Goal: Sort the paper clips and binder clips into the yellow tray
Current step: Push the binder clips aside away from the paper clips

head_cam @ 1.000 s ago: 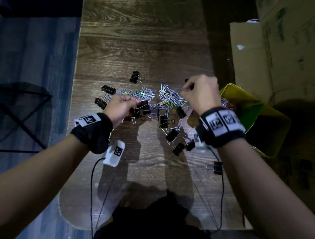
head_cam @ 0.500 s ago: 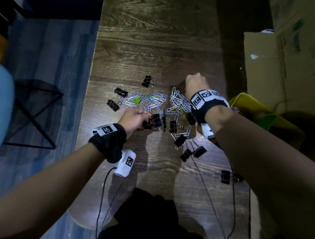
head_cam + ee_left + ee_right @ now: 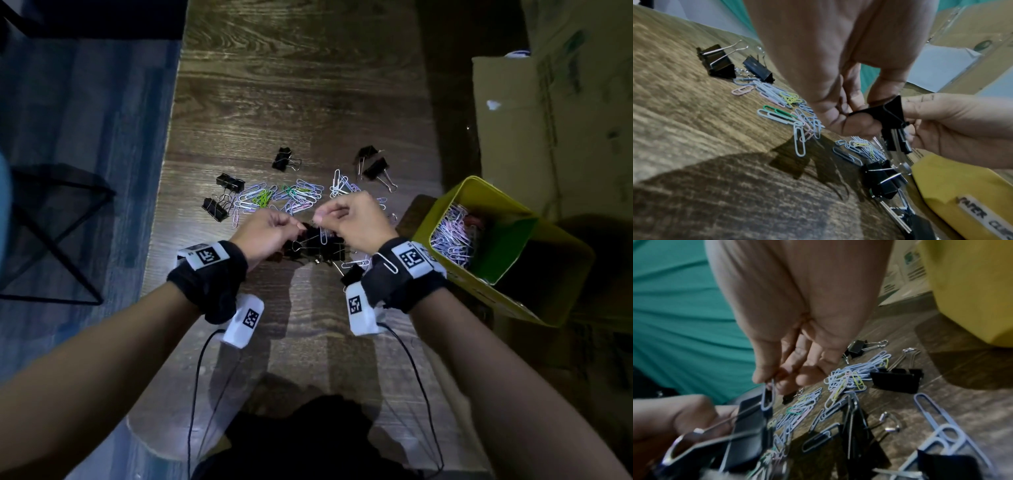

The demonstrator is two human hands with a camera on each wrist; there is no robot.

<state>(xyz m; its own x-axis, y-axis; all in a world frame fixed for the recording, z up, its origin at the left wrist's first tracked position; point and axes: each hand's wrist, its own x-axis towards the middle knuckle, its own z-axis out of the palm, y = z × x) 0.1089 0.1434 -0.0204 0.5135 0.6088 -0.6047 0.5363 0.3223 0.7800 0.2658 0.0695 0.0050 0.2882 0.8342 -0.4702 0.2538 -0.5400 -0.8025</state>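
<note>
Since a second ago, both hands have been brought together over the near middle of the pile, where formerly they worked apart.

Item held: black binder clip (image 3: 887, 113), gripped by the curled fingers and thumb of the left hand (image 3: 265, 234) and raised off the table; further black clips hang below it, their number not discernible.

Item held: pale blue paper clip (image 3: 767, 398), pinched at its top between thumb and forefinger of the right hand (image 3: 356, 221); its lower loop is seen against the body of the held binder clip, whether hooked on it cannot be told.

Beyond the grip: loose paper clips (image 3: 291, 197), pastel with a few green and yellow, spread on the wooden table (image 3: 291, 85).

Left of and beyond the grip: two binder clips (image 3: 222, 197) side by side; one more (image 3: 283, 160) farther off.

Right of and beyond the grip: two binder clips (image 3: 375, 168), handles outward.

Right of the grip: yellow tray (image 3: 445, 219), tilted, at the table edge, with paper clips heaped in its near compartment.

Farther right: cardboard box (image 3: 548, 120).
</note>
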